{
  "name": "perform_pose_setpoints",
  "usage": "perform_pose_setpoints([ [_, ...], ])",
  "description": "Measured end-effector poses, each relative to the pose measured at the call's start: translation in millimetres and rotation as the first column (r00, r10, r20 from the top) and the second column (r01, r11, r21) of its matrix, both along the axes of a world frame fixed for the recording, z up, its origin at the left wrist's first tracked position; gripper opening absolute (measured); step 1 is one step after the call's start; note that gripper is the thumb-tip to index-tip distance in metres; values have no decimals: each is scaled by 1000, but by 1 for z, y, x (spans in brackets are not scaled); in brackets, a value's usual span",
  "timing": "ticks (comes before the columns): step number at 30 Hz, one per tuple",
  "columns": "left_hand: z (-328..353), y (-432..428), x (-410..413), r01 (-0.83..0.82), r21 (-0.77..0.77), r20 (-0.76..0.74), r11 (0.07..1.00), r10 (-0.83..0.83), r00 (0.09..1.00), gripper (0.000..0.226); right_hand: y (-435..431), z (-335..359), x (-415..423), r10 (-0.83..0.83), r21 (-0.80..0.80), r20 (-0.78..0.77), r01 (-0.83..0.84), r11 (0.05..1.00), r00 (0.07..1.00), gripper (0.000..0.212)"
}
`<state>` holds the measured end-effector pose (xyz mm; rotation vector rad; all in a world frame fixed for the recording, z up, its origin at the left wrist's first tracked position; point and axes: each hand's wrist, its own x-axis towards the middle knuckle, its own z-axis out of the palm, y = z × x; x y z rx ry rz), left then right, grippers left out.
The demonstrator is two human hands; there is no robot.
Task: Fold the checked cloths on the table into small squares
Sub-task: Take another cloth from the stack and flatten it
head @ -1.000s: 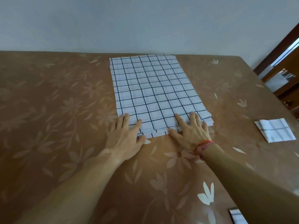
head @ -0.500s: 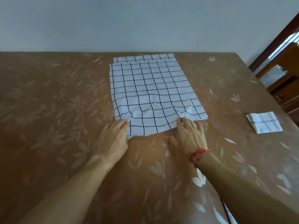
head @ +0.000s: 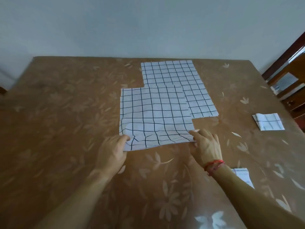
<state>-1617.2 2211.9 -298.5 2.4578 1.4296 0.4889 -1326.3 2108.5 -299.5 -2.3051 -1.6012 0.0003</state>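
A white cloth with black checks (head: 153,113) lies in front of me, its near edge rippled and slightly raised. It overlaps a second checked cloth (head: 184,80), which lies flat behind it, toward the far right. My left hand (head: 113,151) pinches the top cloth's near left corner. My right hand (head: 206,144), with a red thread on the wrist, pinches its near right corner. A small folded checked square (head: 268,121) rests at the right. Part of another checked piece (head: 242,176) shows beside my right forearm.
The table (head: 66,113) has a brown cover with a pale flower pattern and meets a plain wall at the back. Dark wooden furniture (head: 290,83) stands past the table's right edge.
Both hands went from pressing flat on the pile to pinching the top cloth's near corners. The top cloth has slid toward me and to the left, off the cloth beneath.
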Motion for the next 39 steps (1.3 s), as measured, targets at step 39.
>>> perform_pose_setpoints([
  [39, 48, -117, -146, -70, -484, 274, 872, 227, 934, 8, -111, 52, -16, -259, -547, -558, -115, 829, 789, 44],
])
